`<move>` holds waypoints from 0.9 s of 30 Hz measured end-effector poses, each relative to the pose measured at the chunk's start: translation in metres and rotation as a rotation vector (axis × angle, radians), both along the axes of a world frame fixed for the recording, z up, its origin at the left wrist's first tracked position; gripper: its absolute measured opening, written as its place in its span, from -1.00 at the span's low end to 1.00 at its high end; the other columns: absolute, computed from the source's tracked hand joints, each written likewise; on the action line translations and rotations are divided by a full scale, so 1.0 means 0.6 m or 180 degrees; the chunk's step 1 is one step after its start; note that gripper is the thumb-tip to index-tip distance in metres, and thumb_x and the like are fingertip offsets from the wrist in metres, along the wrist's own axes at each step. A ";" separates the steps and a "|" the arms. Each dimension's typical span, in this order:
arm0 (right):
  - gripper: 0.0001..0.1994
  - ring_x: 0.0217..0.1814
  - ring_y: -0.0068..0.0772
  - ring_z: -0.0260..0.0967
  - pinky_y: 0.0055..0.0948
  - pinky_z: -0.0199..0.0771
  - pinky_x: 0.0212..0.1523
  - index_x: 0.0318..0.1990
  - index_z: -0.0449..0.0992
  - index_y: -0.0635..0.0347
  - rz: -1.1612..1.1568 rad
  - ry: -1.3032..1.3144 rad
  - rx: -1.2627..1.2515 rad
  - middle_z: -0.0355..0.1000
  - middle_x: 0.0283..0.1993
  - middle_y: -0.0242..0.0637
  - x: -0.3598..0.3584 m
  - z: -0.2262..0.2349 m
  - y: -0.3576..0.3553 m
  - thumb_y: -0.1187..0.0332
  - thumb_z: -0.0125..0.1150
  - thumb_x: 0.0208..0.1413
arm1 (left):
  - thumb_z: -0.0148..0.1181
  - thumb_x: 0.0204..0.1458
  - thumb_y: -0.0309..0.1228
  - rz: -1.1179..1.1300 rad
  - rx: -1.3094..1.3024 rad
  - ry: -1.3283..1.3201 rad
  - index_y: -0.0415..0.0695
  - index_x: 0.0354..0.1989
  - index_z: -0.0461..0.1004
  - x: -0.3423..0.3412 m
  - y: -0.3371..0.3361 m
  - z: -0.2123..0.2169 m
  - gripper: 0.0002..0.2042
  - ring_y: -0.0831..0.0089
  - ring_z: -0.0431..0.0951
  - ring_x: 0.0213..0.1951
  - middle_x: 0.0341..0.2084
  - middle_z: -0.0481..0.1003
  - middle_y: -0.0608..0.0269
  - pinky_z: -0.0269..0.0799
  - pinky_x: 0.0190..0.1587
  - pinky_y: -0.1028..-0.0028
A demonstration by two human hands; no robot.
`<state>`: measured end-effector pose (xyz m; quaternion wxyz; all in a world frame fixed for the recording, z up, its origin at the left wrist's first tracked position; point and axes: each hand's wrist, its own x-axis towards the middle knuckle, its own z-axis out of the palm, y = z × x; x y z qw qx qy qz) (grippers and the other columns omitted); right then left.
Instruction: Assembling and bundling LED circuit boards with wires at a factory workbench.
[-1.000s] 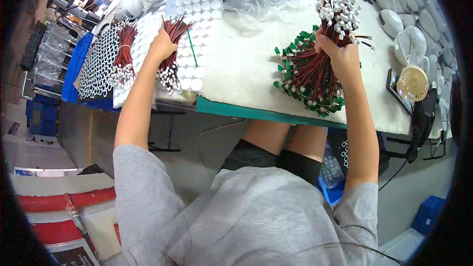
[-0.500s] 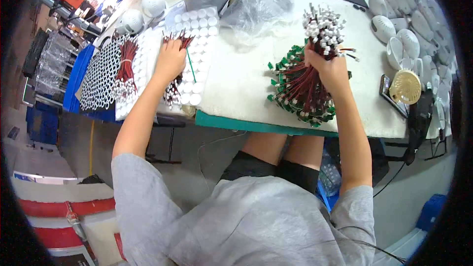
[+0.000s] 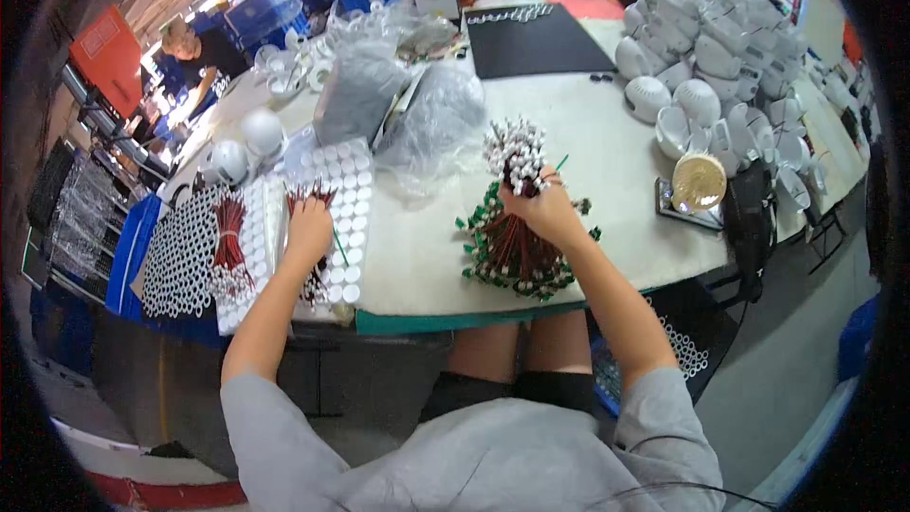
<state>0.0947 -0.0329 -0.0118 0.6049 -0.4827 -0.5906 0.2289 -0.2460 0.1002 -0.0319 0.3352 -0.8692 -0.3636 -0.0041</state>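
From the head view, our right hand [image 3: 548,211] grips a wire bundle [image 3: 512,228], its long axis upright, white tips up. Our left hand [image 3: 309,228], well apart, pinches red leads [image 3: 305,197] over the white tray [image 3: 346,218].

A: Wire bundle [image 3: 512,246]? Dark red wires, green ends, white tips on top.
B: Tray [image 3: 336,218]: white round dots. Worktop [image 3: 607,142] off-white, green edge. Mat [image 3: 536,43] black.

An assembly workshop: stacked white housings [image 3: 706,57], wired parts [image 3: 512,246], co-workers.
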 end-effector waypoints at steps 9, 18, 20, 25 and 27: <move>-0.76 -0.46 -0.60 0.16 -0.55 0.22 -0.43 -0.39 0.28 0.24 0.0337 0.0505 -0.0550 0.27 -0.53 -0.43 -0.009 0.009 -0.008 0.49 0.12 -0.33 | 0.03 -0.33 -0.41 0.0642 -0.0635 -0.0009 -0.15 -0.64 0.46 -0.013 -0.020 0.012 -0.88 0.31 0.29 -0.32 -0.52 0.37 0.17 0.13 -0.30 0.39; -0.87 -0.54 -0.54 0.21 -0.52 0.24 -0.47 -0.53 0.32 0.26 0.0021 0.0065 -0.0537 0.32 -0.59 -0.33 0.000 -0.004 0.004 0.41 0.10 -0.23 | -0.01 -0.28 -0.42 0.0631 -0.0531 0.0177 -0.12 -0.60 0.48 -0.003 -0.002 0.004 -0.87 0.31 0.33 -0.31 -0.52 0.41 0.19 0.14 -0.27 0.38; -0.88 -0.56 -0.54 0.23 -0.53 0.25 -0.49 -0.54 0.32 0.26 0.0062 0.0079 -0.0552 0.32 -0.62 -0.33 0.003 -0.008 0.006 0.41 0.10 -0.22 | 0.01 -0.32 -0.40 0.0870 -0.0780 -0.0139 -0.11 -0.62 0.48 -0.007 0.009 0.016 -0.88 0.30 0.37 -0.34 -0.53 0.42 0.18 0.16 -0.28 0.37; -0.91 -0.63 -0.57 0.24 -0.55 0.24 -0.56 -0.59 0.33 0.25 0.0227 0.0238 -0.0527 0.31 -0.68 -0.38 -0.005 0.006 0.000 0.44 0.08 -0.21 | 0.06 -0.37 -0.38 0.0855 -0.2373 -0.3283 -0.24 -0.71 0.39 -0.040 0.042 0.051 -0.84 0.39 0.37 -0.67 -0.75 0.40 0.17 0.27 -0.58 0.48; -0.93 -0.64 -0.57 0.23 -0.57 0.24 -0.57 -0.58 0.33 0.25 0.0286 0.0141 -0.0445 0.30 -0.68 -0.39 0.004 0.001 0.005 0.47 0.07 -0.22 | 0.05 -0.31 -0.46 0.0779 -0.2899 -0.4523 -0.24 -0.68 0.34 -0.041 0.044 0.072 -0.90 0.60 0.27 -0.69 -0.76 0.34 0.31 0.18 -0.63 0.60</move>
